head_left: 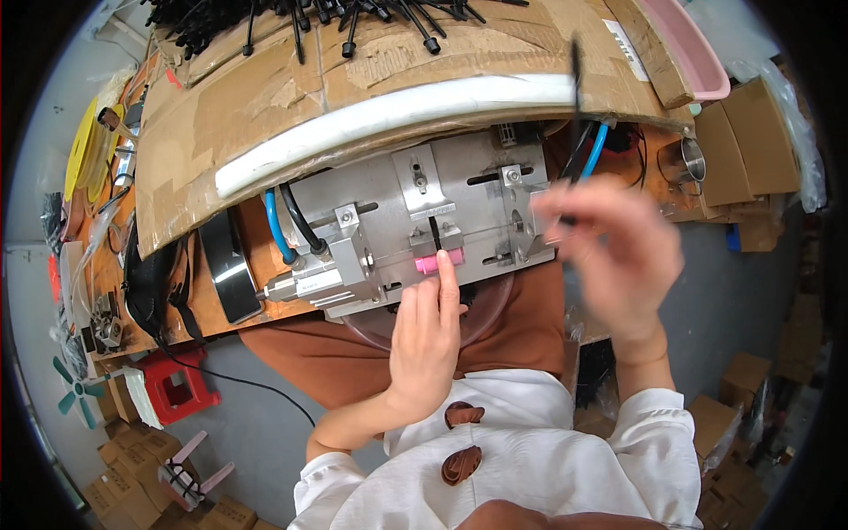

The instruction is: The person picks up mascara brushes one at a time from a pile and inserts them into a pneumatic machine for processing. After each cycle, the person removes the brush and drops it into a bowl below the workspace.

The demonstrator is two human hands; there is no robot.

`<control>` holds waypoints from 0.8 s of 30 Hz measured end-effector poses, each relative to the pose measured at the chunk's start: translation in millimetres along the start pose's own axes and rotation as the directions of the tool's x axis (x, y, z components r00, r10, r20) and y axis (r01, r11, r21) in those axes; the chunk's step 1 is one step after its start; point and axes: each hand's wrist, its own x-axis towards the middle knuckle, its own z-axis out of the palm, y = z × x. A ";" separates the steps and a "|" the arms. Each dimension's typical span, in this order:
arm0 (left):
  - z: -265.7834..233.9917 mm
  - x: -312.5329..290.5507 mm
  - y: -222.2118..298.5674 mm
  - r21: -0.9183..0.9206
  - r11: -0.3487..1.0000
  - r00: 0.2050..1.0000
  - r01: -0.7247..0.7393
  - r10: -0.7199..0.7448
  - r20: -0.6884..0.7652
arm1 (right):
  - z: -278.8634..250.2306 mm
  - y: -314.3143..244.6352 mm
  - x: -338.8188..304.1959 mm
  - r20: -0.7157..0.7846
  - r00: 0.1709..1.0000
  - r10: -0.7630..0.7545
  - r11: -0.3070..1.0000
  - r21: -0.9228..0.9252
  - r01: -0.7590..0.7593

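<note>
My left hand (424,340) reaches up to the metal fixture (314,199), its index finger stretched out and its tip touching a small pink piece (427,263). The other fingers are partly bent. A short black rod (435,231) stands out of the clamp block just behind the pink piece. Raised at the right of the fixture, my right hand (623,252) is smeared by motion, with its fingers closed around a thin black rod (576,106) that points up and away. Whatever lies inside its palm is hidden.
A cardboard cover (265,115) with a white padded edge overhangs the fixture; many black rods (349,40) lie on it. Blue hoses (277,231) run to an air cylinder (331,287). A phone (228,269) is at left, a metal cup (691,161) at right, a red stool (177,387) below.
</note>
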 end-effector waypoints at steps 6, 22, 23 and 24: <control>-63.7 106.4 -38.8 0.024 0.994 0.942 -0.109 0.111 -0.316 | 49.3 1.1 -90.9 0.199 0.979 0.041 0.966 -0.260 0.013; -93.2 88.5 -68.1 -0.249 0.968 0.973 0.016 -0.072 -0.217 | 35.4 -1.4 5.2 0.222 0.975 -0.030 0.892 -0.435 0.127; -90.9 76.2 -61.9 -0.191 0.981 0.979 0.034 -0.072 -0.192 | 39.0 5.2 36.2 0.141 0.986 -0.089 0.838 -0.524 0.150; -82.4 66.8 -52.7 -0.189 0.982 0.979 0.019 -0.056 -0.194 | 40.2 16.1 66.0 0.125 0.988 -0.095 0.781 -0.606 0.151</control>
